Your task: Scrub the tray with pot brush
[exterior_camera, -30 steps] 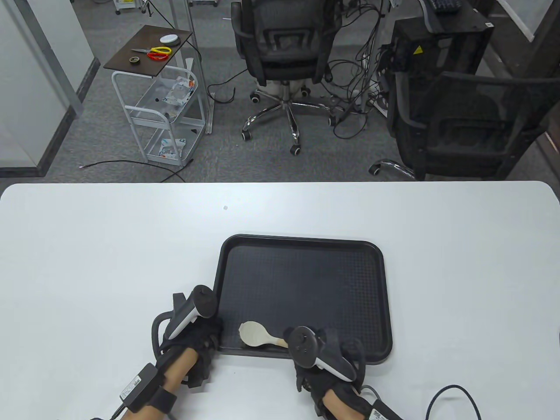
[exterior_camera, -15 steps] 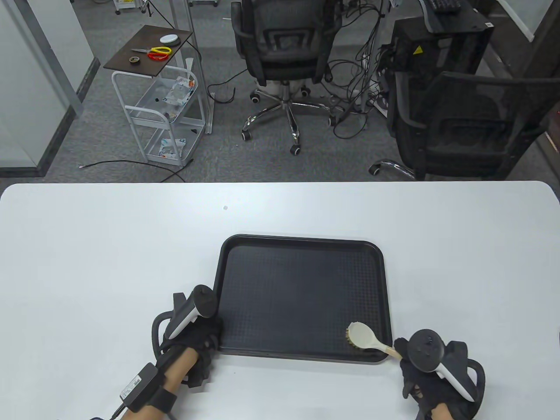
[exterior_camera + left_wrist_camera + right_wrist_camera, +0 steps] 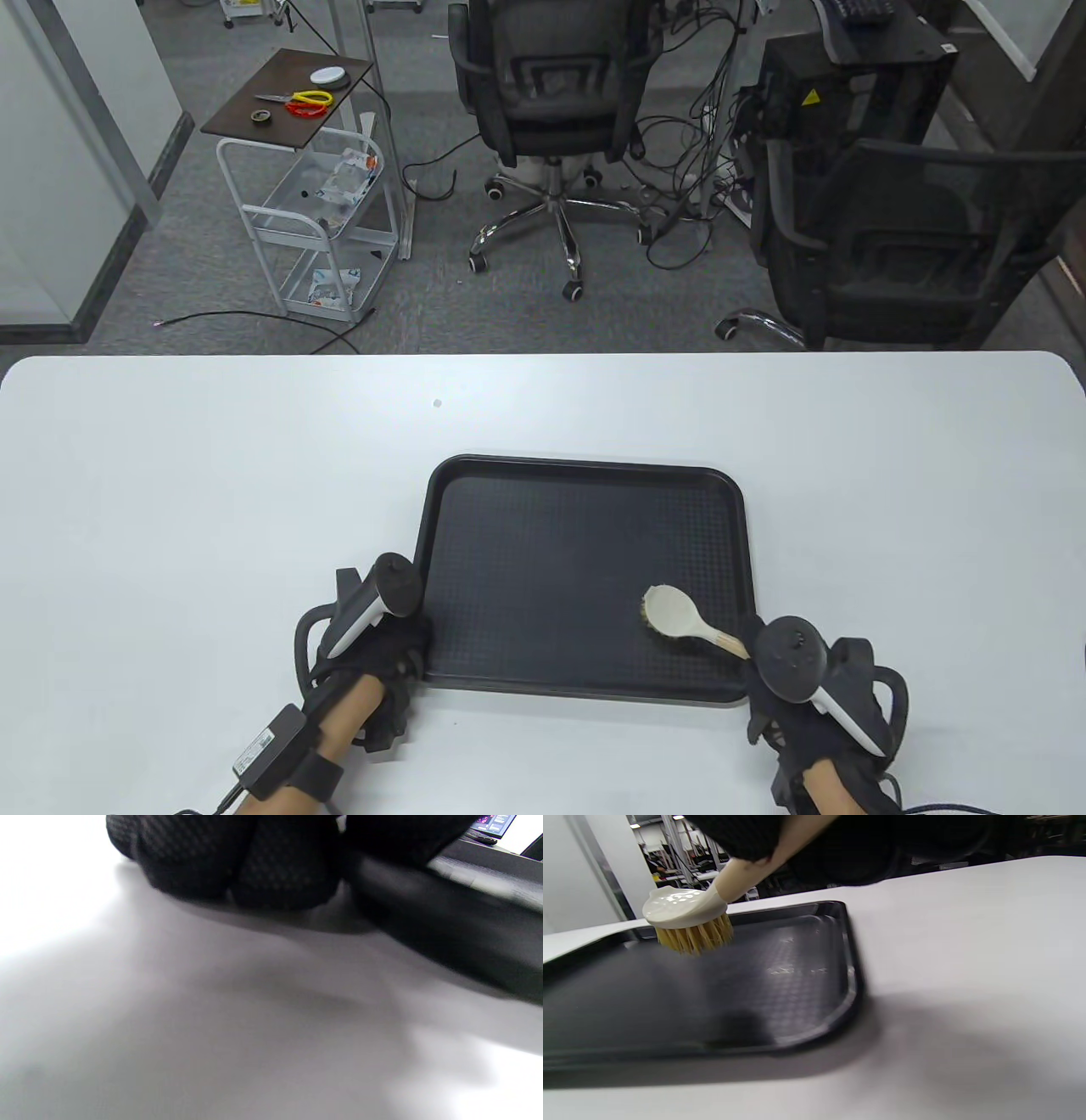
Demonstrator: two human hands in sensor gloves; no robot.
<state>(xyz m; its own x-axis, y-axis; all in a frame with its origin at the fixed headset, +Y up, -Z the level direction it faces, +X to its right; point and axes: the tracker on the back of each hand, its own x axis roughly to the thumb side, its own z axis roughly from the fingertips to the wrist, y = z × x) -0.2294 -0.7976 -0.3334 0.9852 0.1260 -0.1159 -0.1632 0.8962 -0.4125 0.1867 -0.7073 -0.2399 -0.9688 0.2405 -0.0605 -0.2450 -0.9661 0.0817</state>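
A black textured tray point(image 3: 585, 543) lies on the white table near the front edge. My right hand point(image 3: 793, 679) grips the handle of a cream pot brush point(image 3: 670, 613) with tan bristles. The brush head rests bristles-down on the tray's near right part. In the right wrist view the brush point(image 3: 685, 914) stands on the tray floor point(image 3: 780, 976). My left hand point(image 3: 386, 649) presses on the tray's near left corner. In the left wrist view my gloved fingers point(image 3: 237, 861) rest on the table beside the tray rim point(image 3: 445, 921).
The white table point(image 3: 212, 475) spreads wide to the left, right and behind the tray. A cable point(image 3: 882, 764) lies at the front right. Office chairs point(image 3: 551, 93) and a small cart point(image 3: 314, 187) stand on the floor beyond the table.
My right hand swept the brush from the tray's near left to its near right corner, then back a little leftward and farther in. My left hand has not moved.
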